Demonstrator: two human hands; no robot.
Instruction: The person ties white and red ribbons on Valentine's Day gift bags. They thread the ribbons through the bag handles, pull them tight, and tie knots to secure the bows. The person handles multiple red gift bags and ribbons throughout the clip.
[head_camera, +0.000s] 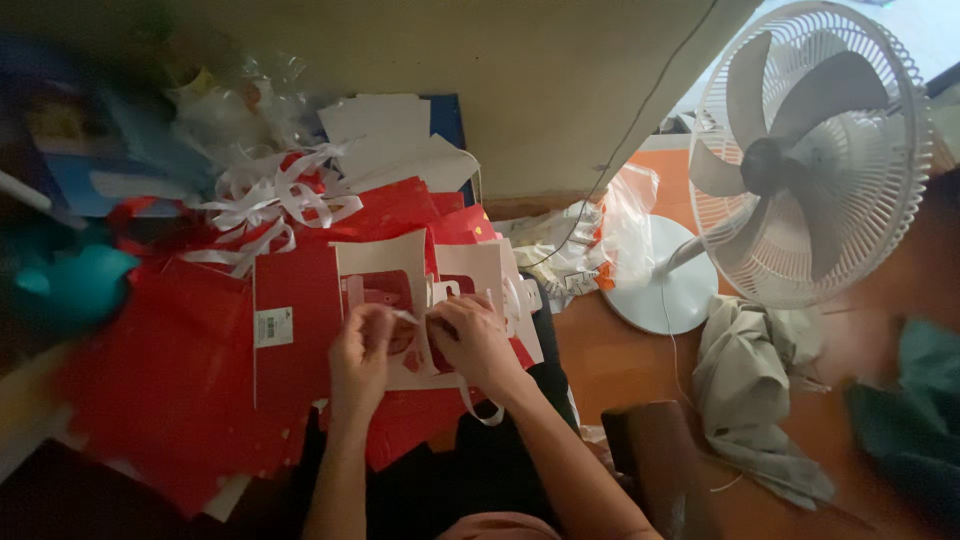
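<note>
wall: plain pale surface (560, 90) across the upper middle, unadorned, with a thin dark cable (640, 115) running diagonally down it.
floor: reddish-brown boards (620, 365) on the right side, dim and partly littered.
fan: white pedestal fan (810, 150) standing on a round base (665, 290) – cage tilted toward the camera, blades blurred.
cloth: crumpled grey-beige fabric (750, 390) on the floor just beside the fan base; a dark teal heap (915, 410) near the right edge.
furniture: a dark brown rounded piece (655, 450) at lower middle, kind cannot be told.
light: daylight at the upper right corner – the left side sits in shadow.
</note>
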